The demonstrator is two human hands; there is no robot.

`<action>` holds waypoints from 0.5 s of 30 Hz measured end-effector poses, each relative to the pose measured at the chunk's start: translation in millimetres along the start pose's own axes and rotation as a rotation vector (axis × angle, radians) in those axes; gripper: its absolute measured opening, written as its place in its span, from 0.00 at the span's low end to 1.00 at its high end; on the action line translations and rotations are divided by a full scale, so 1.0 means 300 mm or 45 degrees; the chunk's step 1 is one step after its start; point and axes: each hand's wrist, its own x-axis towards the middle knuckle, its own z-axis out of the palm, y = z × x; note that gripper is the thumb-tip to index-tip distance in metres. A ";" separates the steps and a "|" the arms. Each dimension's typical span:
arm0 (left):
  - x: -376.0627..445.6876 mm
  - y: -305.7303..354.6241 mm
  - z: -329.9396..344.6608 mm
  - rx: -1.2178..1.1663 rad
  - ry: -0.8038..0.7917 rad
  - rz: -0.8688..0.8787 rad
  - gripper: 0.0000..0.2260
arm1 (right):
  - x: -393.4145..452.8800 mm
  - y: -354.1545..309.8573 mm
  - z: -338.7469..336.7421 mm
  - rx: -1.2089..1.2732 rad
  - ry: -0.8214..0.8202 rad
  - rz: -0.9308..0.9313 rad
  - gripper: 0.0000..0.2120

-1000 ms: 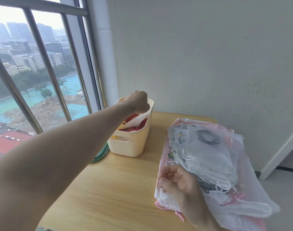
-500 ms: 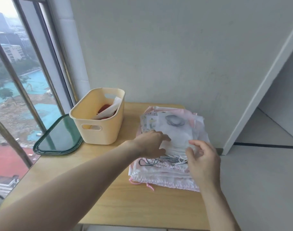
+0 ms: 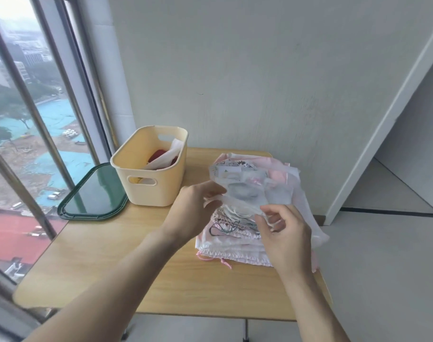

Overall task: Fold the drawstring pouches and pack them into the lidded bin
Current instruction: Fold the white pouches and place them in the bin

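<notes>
Fingers (image 3: 216, 193) of the left hand (image 3: 195, 213) pinch the near edge of the top white drawstring pouch (image 3: 250, 193); the right hand (image 3: 284, 235) pinches the same edge at its right end. The pouch is lifted off the pouch stack (image 3: 235, 250) on the wooden table (image 3: 116, 262). Left of the stack stands the cream bin (image 3: 151, 169), holding folded pouches. Its green lid (image 3: 94, 196) lies beside it.

Top pouch (image 3: 245, 193) now lifted off stack (image 3: 235, 245)
</notes>
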 end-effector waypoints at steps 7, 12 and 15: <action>-0.167 -0.145 -0.030 -0.139 0.202 -0.467 0.07 | -0.053 -0.030 0.098 -0.068 -0.292 -0.074 0.10; -0.191 -0.217 -0.074 0.079 -0.026 -0.465 0.09 | -0.054 -0.024 0.149 -0.093 -0.441 -0.123 0.11; -0.211 -0.264 -0.112 0.092 -0.183 -0.544 0.11 | -0.043 -0.031 0.166 -0.075 -0.573 -0.096 0.11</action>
